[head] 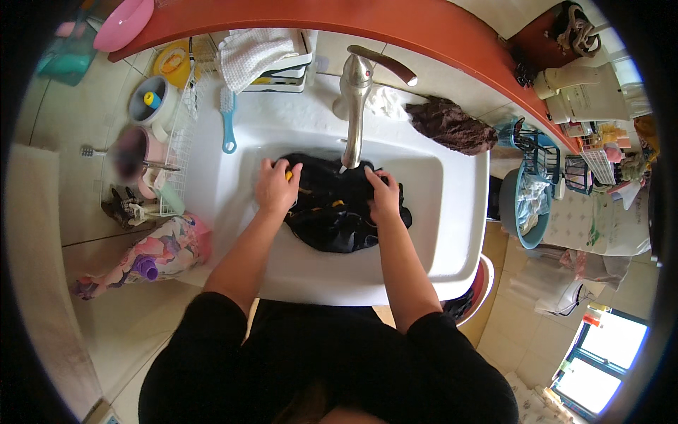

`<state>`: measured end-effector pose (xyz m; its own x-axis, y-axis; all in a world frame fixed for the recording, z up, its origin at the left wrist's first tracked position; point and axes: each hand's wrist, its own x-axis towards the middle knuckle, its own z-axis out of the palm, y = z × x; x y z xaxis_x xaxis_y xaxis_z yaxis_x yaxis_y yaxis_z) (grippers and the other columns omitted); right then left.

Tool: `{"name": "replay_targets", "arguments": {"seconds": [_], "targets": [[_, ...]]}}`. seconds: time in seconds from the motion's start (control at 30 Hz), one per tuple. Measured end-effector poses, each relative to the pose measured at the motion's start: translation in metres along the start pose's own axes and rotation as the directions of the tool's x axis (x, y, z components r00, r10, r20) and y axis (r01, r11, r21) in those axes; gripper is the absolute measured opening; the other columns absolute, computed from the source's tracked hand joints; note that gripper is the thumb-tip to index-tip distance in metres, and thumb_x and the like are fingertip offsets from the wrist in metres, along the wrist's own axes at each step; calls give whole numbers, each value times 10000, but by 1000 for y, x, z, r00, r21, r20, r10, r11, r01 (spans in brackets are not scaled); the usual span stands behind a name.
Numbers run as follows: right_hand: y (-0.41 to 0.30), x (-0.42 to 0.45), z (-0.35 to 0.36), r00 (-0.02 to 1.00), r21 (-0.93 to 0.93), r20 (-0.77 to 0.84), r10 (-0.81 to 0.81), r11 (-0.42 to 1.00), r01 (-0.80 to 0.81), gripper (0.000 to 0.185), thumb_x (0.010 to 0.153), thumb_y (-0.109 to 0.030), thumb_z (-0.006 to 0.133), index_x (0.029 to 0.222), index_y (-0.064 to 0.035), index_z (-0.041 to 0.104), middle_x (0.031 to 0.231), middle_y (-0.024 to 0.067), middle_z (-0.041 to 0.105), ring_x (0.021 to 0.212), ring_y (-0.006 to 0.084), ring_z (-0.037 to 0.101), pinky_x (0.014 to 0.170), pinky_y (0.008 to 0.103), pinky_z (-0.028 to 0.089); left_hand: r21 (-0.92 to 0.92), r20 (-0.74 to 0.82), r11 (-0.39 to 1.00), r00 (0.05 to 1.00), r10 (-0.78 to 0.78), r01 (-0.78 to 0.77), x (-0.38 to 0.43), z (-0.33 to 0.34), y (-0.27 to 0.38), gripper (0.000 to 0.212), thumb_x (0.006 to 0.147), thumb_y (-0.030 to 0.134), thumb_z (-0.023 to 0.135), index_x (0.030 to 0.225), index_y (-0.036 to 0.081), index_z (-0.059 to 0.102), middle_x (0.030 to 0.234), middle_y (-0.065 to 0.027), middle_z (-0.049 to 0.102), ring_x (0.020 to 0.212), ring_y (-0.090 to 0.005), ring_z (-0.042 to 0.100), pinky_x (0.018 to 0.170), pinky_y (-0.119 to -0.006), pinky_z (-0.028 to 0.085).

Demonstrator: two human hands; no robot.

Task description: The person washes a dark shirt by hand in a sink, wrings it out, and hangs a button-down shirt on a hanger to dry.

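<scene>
A wet black garment with small yellow parts (339, 228) lies bunched in the basin of a white sink (249, 275). My left hand (276, 185) grips the garment's upper left edge, with a bit of yellow showing between thumb and fingers. At the garment's right side, my right hand (382, 193) holds a fold of the black cloth, its fingertips partly hidden. Between my hands, the spout of a brushed metal faucet (354, 116) reaches over the cloth. Whether water runs from it is hard to tell.
A blue-handled brush (228, 124) lies on the sink's left ledge, near a white wire rack (185, 143) with cups. Dark brown cloth (450, 124) and white cloth (385, 102) rest behind the faucet. A red-brown shelf (318, 21) runs above. At the right hangs a blue basin (511, 204).
</scene>
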<state>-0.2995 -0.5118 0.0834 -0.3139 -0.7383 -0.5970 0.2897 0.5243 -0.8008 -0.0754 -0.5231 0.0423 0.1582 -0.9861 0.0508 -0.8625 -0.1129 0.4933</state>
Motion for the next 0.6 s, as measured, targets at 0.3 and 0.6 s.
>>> {"name": "replay_targets", "arguments": {"seconds": [0.3, 0.6], "targets": [[9, 0, -9, 959, -763, 109, -263, 596, 250, 423, 627, -247, 712, 988, -72, 581, 1199, 217, 415, 1066, 383, 429, 845, 392, 421, 61, 305, 924, 889, 342, -377, -5, -19, 30, 298, 572, 58, 702, 851, 41, 600, 1017, -162, 472, 937, -336, 493, 780, -417, 431], [-5, 5, 5, 841, 486, 476, 260, 719, -497, 517, 825, -523, 466, 1017, -53, 565, 906, 119, 599, 813, 247, 589, 699, 364, 491, -801, 241, 570, 772, 589, -185, -63, -57, 133, 289, 592, 168, 750, 609, 47, 489, 710, -102, 462, 693, -264, 514, 599, -329, 417]]}}
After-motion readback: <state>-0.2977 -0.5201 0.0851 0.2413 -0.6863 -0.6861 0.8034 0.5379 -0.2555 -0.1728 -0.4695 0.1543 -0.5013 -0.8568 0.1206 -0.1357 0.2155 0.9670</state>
